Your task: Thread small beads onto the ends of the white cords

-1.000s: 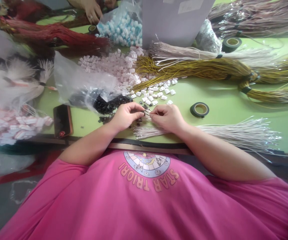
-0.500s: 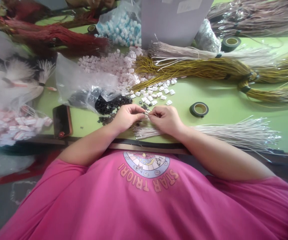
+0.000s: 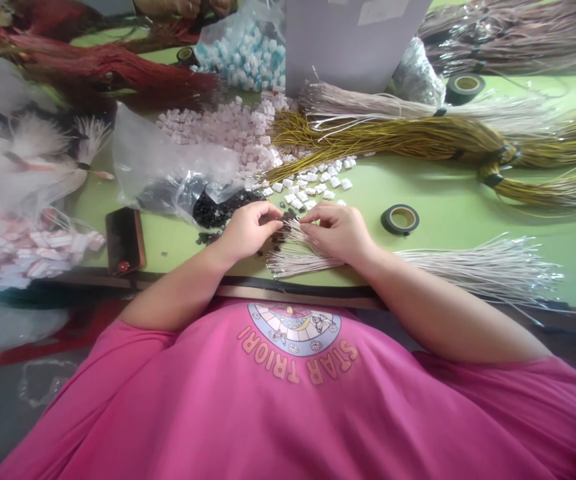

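My left hand [image 3: 249, 230] is pinched closed on a small black connector [image 3: 285, 217] at the near middle of the green table [image 3: 448, 207]. My right hand [image 3: 338, 230] is closed on a few thin white wires [image 3: 298, 233] whose ends point at that connector. Under both hands lies a long bundle of white wires [image 3: 473, 267] running off to the right. A heap of small black connectors [image 3: 218, 208] spills from a clear bag [image 3: 163, 167] just left of my left hand. Small white connectors [image 3: 318, 183] lie scattered just beyond my hands.
A roll of dark tape [image 3: 400, 219] sits right of my hands, another roll [image 3: 464, 87] farther back. Yellow wire bundles [image 3: 418, 137], a pink connector pile [image 3: 228, 130], a bag of blue-white pieces [image 3: 248, 57], red wires [image 3: 118, 73], a phone [image 3: 125, 240] and another person's hands [image 3: 188, 7] surround them.
My hands stayed together and shifted slightly away from me, the black connector now showing at my left fingertips. The other person's hand at the far edge has drawn back.
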`<state>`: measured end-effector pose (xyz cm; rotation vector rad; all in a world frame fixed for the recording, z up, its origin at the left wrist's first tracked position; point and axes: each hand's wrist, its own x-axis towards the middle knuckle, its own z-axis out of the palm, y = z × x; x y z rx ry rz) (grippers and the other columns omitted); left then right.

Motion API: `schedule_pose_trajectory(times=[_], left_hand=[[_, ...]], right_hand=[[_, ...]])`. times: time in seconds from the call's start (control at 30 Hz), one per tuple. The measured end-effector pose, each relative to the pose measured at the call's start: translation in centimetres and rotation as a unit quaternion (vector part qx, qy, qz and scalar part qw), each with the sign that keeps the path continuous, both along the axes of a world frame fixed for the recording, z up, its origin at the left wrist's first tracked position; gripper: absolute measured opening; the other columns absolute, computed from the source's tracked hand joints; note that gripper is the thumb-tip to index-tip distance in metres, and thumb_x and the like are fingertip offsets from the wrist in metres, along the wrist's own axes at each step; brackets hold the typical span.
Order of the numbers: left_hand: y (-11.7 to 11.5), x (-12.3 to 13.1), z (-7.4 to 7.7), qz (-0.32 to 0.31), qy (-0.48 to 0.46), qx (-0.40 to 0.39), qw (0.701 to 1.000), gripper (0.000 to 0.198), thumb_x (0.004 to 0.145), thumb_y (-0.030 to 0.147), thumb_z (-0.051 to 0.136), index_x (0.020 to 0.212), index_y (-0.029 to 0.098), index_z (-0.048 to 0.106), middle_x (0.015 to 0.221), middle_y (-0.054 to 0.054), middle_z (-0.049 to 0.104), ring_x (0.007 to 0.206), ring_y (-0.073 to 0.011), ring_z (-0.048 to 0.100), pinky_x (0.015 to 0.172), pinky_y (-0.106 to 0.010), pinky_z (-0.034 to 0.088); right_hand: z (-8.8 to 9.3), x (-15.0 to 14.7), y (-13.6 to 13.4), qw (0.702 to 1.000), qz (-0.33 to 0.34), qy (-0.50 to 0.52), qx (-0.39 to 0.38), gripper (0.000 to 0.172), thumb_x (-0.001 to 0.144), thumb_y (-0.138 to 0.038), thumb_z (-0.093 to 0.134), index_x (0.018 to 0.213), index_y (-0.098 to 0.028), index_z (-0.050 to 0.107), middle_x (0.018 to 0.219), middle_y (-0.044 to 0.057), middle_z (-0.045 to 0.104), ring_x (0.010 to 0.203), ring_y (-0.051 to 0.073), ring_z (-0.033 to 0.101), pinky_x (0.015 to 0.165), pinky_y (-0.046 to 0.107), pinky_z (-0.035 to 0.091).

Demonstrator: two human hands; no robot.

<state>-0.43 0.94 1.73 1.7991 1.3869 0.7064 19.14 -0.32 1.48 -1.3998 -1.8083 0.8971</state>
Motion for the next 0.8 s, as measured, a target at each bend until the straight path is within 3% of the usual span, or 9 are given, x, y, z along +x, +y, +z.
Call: schedule_pose_trajectory(times=[0.07,0.13,0.23,0.3,0.43,0.53,0.63,0.7,0.8], left_hand=[[0.2,-0.5,0.2,0.007,-0.033,-0.026,0.999,0.017,0.069,0.018,0.062,0.086,0.017,0.061,0.079,0.0,0.063,0.068,-0.011,0.054,0.064,-0.024,0.042],[0.3,-1.0,0.5,0.015,-0.13,-0.085,0.988,0.018,0.069,0.012,0.056,0.086,0.017,0.057,0.075,0.001,0.06,0.053,-0.0062,0.046,0.051,-0.02,0.036],[0.2,-1.4,1.2,-0.017,-0.287,-0.173,0.942,0.012,0.072,0.01,0.051,0.082,0.016,0.052,0.078,0.0,0.061,0.041,-0.0018,0.032,0.041,-0.018,0.024],[0.0,-1.3,1.6,-0.059,-0.325,-0.224,0.917,0.007,0.076,0.015,0.054,0.083,0.015,0.052,0.081,-0.003,0.065,0.039,-0.0009,0.031,0.04,-0.018,0.021],[-0.3,-0.5,1.3,-0.095,-0.311,-0.285,0.902,0.017,0.076,0.024,0.064,0.084,0.013,0.054,0.07,-0.005,0.066,0.04,-0.0021,0.037,0.039,-0.017,0.023],[-0.3,0.2,0.3,-0.074,-0.304,-0.299,0.902,0.023,0.077,0.033,0.065,0.075,0.013,0.054,0.056,0.0,0.058,0.037,-0.0028,0.036,0.037,-0.017,0.021],[0.0,0.4,-0.4,-0.047,-0.327,-0.328,0.885,0.031,0.079,0.043,0.06,0.071,0.013,0.055,0.046,0.005,0.045,0.034,-0.0026,0.03,0.036,-0.018,0.018],[0.1,0.3,-0.4,-0.033,-0.349,-0.356,0.866,0.034,0.082,0.047,0.055,0.078,0.013,0.059,0.048,0.005,0.043,0.034,-0.0024,0.028,0.036,-0.018,0.018],[0.3,0.0,0.0,-0.026,-0.368,-0.394,0.842,0.03,0.084,0.037,0.05,0.094,0.012,0.062,0.062,0.0,0.055,0.038,-0.0026,0.033,0.037,-0.018,0.019]], right_hand=[[0.4,0.3,0.2,0.998,-0.023,0.016,-0.062,0.015,0.066,-0.026,0.064,0.071,-0.014,0.071,0.064,0.003,0.063,0.053,0.009,0.048,0.056,0.026,0.039],[0.7,0.5,0.3,0.99,-0.03,0.05,-0.131,0.016,0.063,-0.027,0.066,0.07,-0.013,0.07,0.06,0.002,0.062,0.051,0.009,0.049,0.053,0.025,0.04],[0.8,0.8,0.5,0.971,-0.005,0.107,-0.216,0.018,0.06,-0.026,0.069,0.072,-0.013,0.067,0.056,0.001,0.061,0.047,0.009,0.051,0.048,0.024,0.04],[0.8,0.9,0.5,0.961,0.005,0.129,-0.245,0.017,0.06,-0.024,0.069,0.074,-0.013,0.067,0.056,0.002,0.061,0.047,0.01,0.053,0.047,0.024,0.041],[0.7,0.7,0.4,0.962,-0.01,0.157,-0.225,0.015,0.065,-0.025,0.066,0.073,-0.013,0.066,0.06,0.003,0.063,0.048,0.009,0.053,0.049,0.023,0.043],[0.6,0.3,0.2,0.969,0.002,0.148,-0.199,0.016,0.067,-0.027,0.064,0.074,-0.013,0.067,0.062,0.003,0.064,0.045,0.007,0.048,0.045,0.022,0.038],[0.5,0.0,-0.1,0.976,0.025,0.128,-0.177,0.015,0.068,-0.024,0.062,0.075,-0.013,0.069,0.064,0.003,0.065,0.051,0.009,0.052,0.05,0.023,0.041],[0.4,-0.1,-0.1,0.98,0.035,0.116,-0.16,0.015,0.068,-0.023,0.061,0.076,-0.012,0.069,0.065,0.004,0.066,0.057,0.011,0.056,0.056,0.025,0.044],[0.1,-0.1,-0.1,0.985,0.046,0.092,-0.136,0.017,0.068,-0.023,0.06,0.077,-0.012,0.07,0.066,0.004,0.066,0.059,0.011,0.056,0.058,0.025,0.043]])
